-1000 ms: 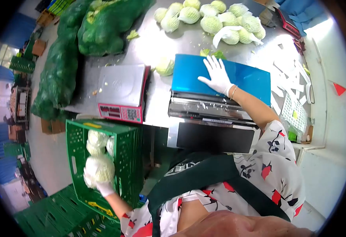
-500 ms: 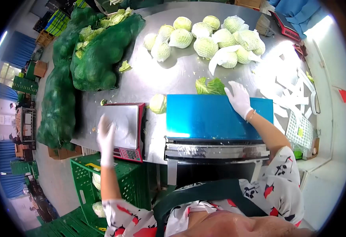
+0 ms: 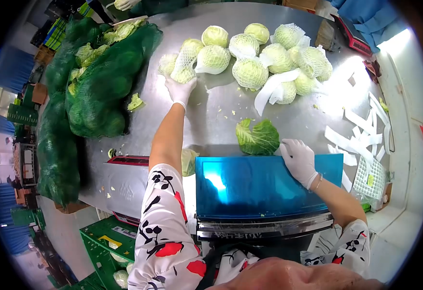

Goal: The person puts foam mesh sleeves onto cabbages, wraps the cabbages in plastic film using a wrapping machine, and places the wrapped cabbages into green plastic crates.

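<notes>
My left hand, white-gloved, reaches to the near left end of the cabbage group, its fingers round the lower part of a netted cabbage. A paler cabbage touches that one on the left. My right hand, also gloved, lies on the far edge of the blue machine lid, fingers spread and holding nothing. A loose green leaf sits just left of its fingertips. Partly hidden by my left arm is a cabbage beside the lid.
Green mesh sacks fill the left of the metal table. The scale lies under my left forearm's side, above a green crate. White foam strips are at right. A co-worker's gloved hand shows at the top.
My left hand has gone from the crate, over the scale, to the far cabbages and taken hold of one. My right hand has stayed on the lid, now at its far edge. The view has shifted.
</notes>
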The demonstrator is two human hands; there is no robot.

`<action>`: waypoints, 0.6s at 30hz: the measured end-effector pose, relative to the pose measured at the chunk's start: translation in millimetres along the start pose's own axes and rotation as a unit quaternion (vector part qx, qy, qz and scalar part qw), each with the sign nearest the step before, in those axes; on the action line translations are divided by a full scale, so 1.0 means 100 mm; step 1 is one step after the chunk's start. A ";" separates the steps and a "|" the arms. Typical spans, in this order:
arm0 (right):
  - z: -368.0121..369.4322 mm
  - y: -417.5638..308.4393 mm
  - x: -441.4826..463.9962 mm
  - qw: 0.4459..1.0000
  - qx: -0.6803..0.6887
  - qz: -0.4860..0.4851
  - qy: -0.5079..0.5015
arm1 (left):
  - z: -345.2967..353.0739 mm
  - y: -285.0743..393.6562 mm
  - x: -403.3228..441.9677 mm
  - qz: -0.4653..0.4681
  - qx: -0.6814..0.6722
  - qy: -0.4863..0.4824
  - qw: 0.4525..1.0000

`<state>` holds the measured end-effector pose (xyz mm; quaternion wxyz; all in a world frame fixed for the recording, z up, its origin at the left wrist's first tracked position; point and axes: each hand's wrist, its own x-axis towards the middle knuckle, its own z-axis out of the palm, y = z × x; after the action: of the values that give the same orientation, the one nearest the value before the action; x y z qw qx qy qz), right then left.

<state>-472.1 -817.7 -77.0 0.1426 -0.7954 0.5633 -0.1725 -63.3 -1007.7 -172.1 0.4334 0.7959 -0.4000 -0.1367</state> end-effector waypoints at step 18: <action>0.06 0.05 -0.02 0.999 -0.040 -0.005 -0.003 | -3.14 -0.88 -2.19 -0.178 -0.249 0.058 0.950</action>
<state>-474.1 -817.2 -84.9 0.1112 -0.8035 0.5657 -0.1484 18.7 -632.6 -86.5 0.6093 0.7271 -0.1795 -0.2605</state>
